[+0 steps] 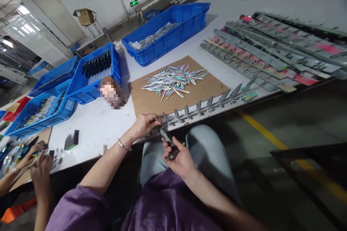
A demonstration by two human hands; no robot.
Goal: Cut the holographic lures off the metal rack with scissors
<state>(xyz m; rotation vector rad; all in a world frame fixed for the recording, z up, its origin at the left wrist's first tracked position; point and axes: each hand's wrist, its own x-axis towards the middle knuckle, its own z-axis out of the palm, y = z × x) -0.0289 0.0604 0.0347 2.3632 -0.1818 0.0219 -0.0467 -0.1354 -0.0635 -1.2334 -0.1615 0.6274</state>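
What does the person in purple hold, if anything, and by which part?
The right hand holds a dark tool by its lower part. The left hand is at one end of the metal rack; whether it grips cannot be told.

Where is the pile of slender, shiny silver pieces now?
In the head view, the pile lies just above centre, on the flat brown sheet, beyond the left hand.

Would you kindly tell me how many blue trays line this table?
4: a large tray behind the silvery pile, a second tray left of it, a third tray farther left, a fourth tray, partly hidden, behind the last two. More may be hidden.
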